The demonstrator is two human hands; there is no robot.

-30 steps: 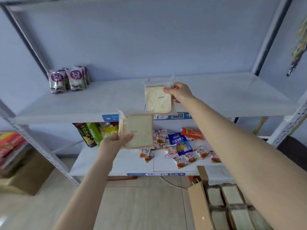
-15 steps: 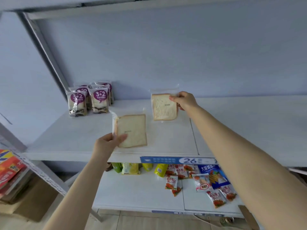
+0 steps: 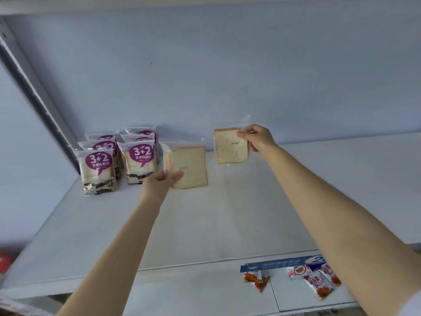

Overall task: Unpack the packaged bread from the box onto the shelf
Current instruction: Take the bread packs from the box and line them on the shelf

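Two clear-wrapped bread packets are out over the white shelf (image 3: 227, 215), one in each hand. The left bread packet (image 3: 191, 165) stands upright just right of the purple-labelled packs. The left hand (image 3: 161, 183) pinches its lower left corner, with the thumb laid across the front face and the fingers hidden behind it. Its bottom edge looks to meet the shelf board.

The right bread packet (image 3: 230, 145) is farther back, close to the rear wall and apart from the left one. The right hand (image 3: 258, 137) pinches its upper right edge between thumb and curled fingers. Whether this packet touches the shelf cannot be told. Each packet carries a small grey print on its face, too small to read.

At the far left of the shelf stand the purple-labelled packs (image 3: 140, 161). Two are in front and more overlap behind, at least four in all. Their purple bubbles read "3+2" above a line of Chinese characters.

On the lower shelf, near right, lie about five red-and-white sachets (image 3: 316, 285), partly hidden by the right arm. A blue price strip (image 3: 278, 263) on the shelf edge shows a "2".
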